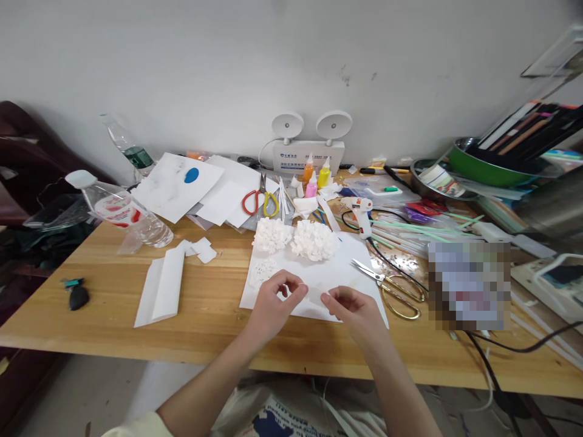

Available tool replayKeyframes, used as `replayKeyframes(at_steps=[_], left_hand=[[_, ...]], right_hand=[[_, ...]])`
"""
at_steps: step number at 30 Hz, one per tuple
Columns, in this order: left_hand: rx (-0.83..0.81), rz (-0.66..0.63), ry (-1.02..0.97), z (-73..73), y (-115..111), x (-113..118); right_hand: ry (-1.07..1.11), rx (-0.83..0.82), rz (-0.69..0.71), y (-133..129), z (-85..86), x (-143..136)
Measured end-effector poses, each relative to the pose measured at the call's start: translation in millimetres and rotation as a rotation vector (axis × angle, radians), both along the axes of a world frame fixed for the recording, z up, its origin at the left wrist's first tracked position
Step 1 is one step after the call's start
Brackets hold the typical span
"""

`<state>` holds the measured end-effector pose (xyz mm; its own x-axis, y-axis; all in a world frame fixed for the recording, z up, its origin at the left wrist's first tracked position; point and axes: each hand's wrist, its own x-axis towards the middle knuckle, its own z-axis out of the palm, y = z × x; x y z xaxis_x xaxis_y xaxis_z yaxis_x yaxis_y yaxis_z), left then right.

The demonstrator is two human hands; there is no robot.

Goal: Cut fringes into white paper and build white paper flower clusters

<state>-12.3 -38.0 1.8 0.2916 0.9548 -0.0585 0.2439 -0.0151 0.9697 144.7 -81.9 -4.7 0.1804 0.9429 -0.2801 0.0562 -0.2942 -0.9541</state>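
Observation:
My left hand and my right hand are close together over a white paper sheet, each with thumb and forefinger pinched. Between the fingertips is a small piece of thin white paper, hard to make out against the sheet. Just beyond the hands, two rounded clusters of crumpled white paper, a left one and a right one, sit on the sheet. Small white scraps lie by my left hand. Gold-handled scissors rest to the right, blades across the sheet's edge.
A glue gun with a black cord stands behind the scissors. Left are folded white paper and a water bottle. Pliers, paint bottles and an emergency light are at the back; thin sticks lie right.

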Motion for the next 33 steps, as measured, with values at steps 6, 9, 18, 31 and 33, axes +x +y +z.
replayKeyframes(at_steps=[6,9,18,31,33], left_hand=[[-0.026,0.13,-0.066,-3.0,7.6,-10.1],[-0.064,0.227,-0.178,-4.7,10.6,-26.7],[0.236,0.673,-0.523,27.8,9.9,-108.1],[0.078,0.603,-0.375,14.0,7.1,-136.3],[0.006,0.528,-0.296,9.0,11.7,-132.2]], right_hand=[[0.022,0.002,-0.008,-1.7,-3.0,1.0],[0.02,-0.005,0.031,1.1,-5.5,0.7],[-0.074,0.147,0.558,78.2,6.9,-105.3],[-0.744,0.397,0.783,69.4,18.7,-69.2],[-0.853,0.385,0.761,53.6,16.7,-17.0]])
